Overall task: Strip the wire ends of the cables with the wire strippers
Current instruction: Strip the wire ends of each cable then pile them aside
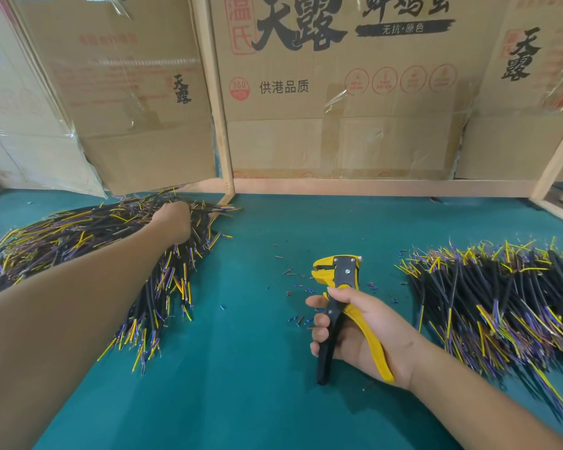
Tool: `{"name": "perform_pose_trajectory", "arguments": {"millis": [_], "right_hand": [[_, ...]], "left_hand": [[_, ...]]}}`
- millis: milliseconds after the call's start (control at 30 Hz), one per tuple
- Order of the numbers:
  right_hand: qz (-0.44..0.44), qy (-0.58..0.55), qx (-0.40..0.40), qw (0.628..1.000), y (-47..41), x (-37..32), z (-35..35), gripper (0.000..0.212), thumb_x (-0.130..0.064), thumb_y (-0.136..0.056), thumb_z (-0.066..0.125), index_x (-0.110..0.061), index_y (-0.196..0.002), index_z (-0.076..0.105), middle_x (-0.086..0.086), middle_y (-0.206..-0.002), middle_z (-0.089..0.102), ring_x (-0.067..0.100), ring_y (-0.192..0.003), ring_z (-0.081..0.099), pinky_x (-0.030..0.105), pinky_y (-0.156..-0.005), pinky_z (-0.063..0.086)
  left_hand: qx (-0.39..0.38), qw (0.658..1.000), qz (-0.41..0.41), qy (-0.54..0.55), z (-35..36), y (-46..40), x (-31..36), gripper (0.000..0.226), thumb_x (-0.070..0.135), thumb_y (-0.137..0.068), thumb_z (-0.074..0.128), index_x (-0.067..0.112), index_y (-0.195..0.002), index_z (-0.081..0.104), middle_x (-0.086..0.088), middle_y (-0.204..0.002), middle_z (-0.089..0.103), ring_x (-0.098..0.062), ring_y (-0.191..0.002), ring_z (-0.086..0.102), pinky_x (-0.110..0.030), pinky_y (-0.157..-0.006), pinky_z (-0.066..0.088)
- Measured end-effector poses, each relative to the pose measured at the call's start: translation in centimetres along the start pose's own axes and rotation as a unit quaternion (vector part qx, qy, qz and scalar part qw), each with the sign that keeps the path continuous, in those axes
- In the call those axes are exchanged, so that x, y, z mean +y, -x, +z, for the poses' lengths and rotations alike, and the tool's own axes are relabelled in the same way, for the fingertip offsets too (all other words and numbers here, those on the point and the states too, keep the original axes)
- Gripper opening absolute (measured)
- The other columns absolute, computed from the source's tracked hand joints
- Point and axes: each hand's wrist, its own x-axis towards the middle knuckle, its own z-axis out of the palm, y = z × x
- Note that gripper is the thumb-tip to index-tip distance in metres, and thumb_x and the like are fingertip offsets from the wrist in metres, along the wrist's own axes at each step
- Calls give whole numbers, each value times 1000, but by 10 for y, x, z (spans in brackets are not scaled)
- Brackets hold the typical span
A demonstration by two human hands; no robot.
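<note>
While our right hand holds the wire strippers by their handles, fingers curled round them and the head pointing toward twelve o'clock over the green table, our left hand reaches into the cable pile at ten o'clock. We judge this as the fetching step: one cable has to be singled out and its end fed into the tool's head. A second pile lies at three o'clock, with insulation scraps scattered near the tool. Our left fingers are buried among the cables, so we cannot tell whether they grip one yet; probably they are closing.
</note>
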Motion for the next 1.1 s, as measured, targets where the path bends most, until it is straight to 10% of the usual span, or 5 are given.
{"name": "perform_pose_trajectory", "arguments": {"millis": [233,567,800,1100], "right_hand": [[1,-3,-9,1000,1,0,1,39,-29,-85,66,-1,-112,62,11,-73,48,26,-60,49,42,-66,54],[-2,3,-3,1000,1,-1,1,42,-29,-85,66,1,-114,62,12,-74,49,27,-61,50,42,-66,54],[-9,2,-3,1000,4,-1,4,47,-28,-81,69,2,-117,60,12,-74,49,27,-62,49,44,-66,54],[-10,3,1,1000,5,-1,5,45,-28,-84,66,2,-117,59,12,-74,49,27,-61,49,43,-65,54]], "left_hand": [[134,971,18,196,-45,23,22,12,9,-92,60,8,-101,68,-13,-100,67,-35,-97,61,-35,-78,46],[-145,888,235,367,-22,147,47,6,12,-97,62,8,-100,65,-11,-83,74,-14,-68,62,-31,-64,47],[-44,921,371,113,17,149,42,49,-9,-81,49,12,-123,63,0,-123,61,-17,-119,53,-24,-107,34],[80,910,400,66,33,144,39,12,29,-100,56,21,-101,66,6,-97,61,-19,-96,57,-38,-89,44]]}}
